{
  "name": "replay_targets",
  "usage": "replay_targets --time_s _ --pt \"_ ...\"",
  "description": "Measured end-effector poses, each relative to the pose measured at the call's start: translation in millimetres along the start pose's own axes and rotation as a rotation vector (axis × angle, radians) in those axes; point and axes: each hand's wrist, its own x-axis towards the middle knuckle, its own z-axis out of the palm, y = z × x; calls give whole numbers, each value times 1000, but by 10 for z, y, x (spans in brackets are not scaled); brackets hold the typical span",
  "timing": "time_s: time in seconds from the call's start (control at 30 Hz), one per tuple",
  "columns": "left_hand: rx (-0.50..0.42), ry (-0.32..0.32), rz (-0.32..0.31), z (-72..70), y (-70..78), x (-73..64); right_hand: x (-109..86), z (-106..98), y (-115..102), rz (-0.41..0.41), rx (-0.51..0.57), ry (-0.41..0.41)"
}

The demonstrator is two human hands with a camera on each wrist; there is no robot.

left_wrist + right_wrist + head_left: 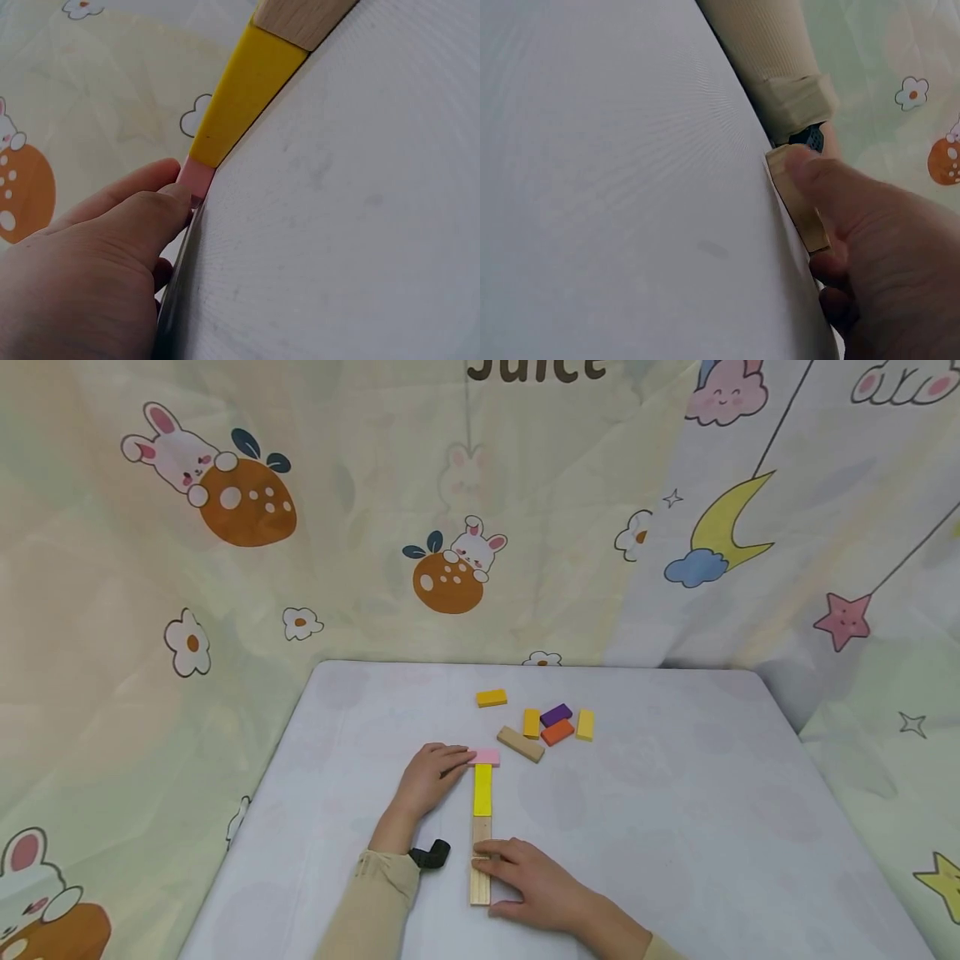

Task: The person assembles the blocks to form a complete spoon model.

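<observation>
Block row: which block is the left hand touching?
The pink block, set crosswise at the far end; the yellow block and wooden blocks in the row run lengthwise.

The right hand [889,236] pinches a wooden block [796,201] on the white tabletop [630,187]

Pale table [675,843] — behind it, cloth [360,485] printed with rabbits [177,456], flowers [187,643], a moon [715,522].

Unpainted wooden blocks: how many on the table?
3. The loose wooden block lies right of the pink block; the middle wooden block adjoins the bright yellow block; the end wooden block follows. The right hand partly covers these two. None seems wholly hidden.
</observation>
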Motion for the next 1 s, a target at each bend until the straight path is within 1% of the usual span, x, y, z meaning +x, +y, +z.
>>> replay_targets --time_s 0.1,0.17,0.27,0.37,0.43,0.5,0.57,0.73,0.83,1.0 --pt "4 11 9 1 1 -5 19 -93 16 87 37 -7" --pt "5 20 13 1 4 -2 53 -174 73 166 46 30" --pt "9 24 9 0 3 3 139 -299 235 305 39 145" --pt "11 10 -9 4 -1 7 239 -418 450 455 48 269" --pt "9 5 -9 10 -2 5 297 -497 591 541 80 326" --pt "1 7 -6 15 0 4 343 -568 728 596 107 361" --pt "-6 15 5 19 -3 1 386 -619 854 623 132 386" --pt "-4 39 26 32 -13 -2 459 -665 1077 644 168 396" --pt "-5 35 22 33 -17 -5 491 -648 1134 645 175 388" --pt "-11 21 17 25 -26 -3 545 -594 1173 657 148 374"
